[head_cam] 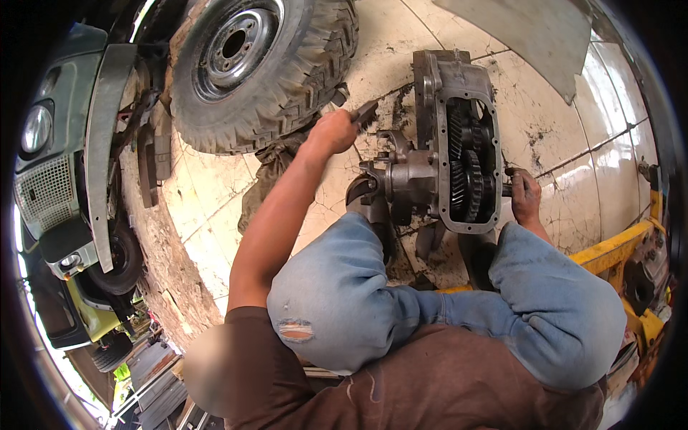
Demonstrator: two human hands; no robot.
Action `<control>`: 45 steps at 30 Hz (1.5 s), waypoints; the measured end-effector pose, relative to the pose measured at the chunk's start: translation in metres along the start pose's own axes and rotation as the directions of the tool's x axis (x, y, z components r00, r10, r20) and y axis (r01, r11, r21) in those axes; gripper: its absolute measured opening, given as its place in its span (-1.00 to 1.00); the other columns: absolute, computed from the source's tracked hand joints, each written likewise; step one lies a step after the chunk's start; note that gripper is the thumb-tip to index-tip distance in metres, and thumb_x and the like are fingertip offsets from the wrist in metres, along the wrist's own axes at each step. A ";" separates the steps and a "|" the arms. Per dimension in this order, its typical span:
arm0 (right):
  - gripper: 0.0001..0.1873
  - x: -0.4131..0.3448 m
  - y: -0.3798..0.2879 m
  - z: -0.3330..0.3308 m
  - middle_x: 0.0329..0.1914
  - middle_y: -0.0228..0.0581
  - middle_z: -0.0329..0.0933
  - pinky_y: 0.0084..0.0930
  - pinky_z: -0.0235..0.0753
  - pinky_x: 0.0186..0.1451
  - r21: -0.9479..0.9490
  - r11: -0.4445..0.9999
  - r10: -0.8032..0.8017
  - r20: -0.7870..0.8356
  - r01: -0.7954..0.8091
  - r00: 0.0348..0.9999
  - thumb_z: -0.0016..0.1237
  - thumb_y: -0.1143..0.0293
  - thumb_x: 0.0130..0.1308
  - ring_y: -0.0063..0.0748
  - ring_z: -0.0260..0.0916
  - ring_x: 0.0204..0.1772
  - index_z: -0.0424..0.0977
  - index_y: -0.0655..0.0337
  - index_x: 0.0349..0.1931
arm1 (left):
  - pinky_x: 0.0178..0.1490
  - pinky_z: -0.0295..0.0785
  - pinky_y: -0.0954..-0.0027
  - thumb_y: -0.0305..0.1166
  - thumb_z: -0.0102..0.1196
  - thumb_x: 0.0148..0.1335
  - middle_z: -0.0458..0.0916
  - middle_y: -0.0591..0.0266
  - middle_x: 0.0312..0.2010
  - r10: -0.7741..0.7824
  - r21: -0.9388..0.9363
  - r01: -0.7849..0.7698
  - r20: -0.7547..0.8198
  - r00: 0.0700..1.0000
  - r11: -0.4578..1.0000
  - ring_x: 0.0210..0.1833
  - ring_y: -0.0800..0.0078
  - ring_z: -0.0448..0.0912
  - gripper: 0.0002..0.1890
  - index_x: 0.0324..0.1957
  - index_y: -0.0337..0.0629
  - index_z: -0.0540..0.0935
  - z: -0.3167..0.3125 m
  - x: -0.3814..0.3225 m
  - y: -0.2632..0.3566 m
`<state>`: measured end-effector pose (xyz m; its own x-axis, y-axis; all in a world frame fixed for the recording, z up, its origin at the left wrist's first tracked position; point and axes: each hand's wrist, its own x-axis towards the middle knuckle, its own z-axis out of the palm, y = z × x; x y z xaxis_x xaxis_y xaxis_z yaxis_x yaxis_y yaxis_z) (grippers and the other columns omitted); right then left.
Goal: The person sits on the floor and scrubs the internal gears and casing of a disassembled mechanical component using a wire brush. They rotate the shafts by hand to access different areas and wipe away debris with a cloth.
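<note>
Between my knees, a grey metal transfer case (465, 75) stands with its open side facing up, showing dark gears (473, 177) inside. My left hand (334, 131) is raised to the left of it, closed around a brush (367, 113) with dark bristles, apart from the case. My right hand (525, 194) is at the case's right side, its fingers curled around a short shaft (507, 190) that sticks out there. On the left side, a metal yoke (371, 180) and housing (411, 177) project from the case.
A large off-road tyre on its rim (236, 51) lies at upper left, with a dark cloth (269, 180) beside it. Dark grime marks the cracked floor tiles (543, 134). A metal sheet (537, 37), a yellow steel frame (618, 247) and a vehicle front (48, 156) stand around.
</note>
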<state>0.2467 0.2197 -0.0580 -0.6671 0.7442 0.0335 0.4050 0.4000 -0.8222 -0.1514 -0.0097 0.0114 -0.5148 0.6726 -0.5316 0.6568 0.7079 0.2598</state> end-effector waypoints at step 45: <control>-0.70 -0.002 0.013 0.002 -0.27 0.07 0.62 -0.30 0.51 -0.12 0.012 1.000 -0.023 0.007 0.023 1.000 -0.14 0.35 0.45 -0.13 0.60 -0.19 0.58 0.42 -0.14 | 0.10 0.47 0.00 -0.17 0.08 0.34 0.66 -0.30 -0.17 -0.145 -0.136 0.139 -0.038 0.989 0.981 0.01 -0.17 0.61 -0.61 0.03 -0.24 0.65 0.032 -0.018 -0.026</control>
<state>0.2517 0.2227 -0.0699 -0.6809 0.7308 0.0486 0.3818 0.4108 -0.8280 -0.1409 -0.0470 -0.0117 -0.6253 0.5701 -0.5329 0.4975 0.8173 0.2906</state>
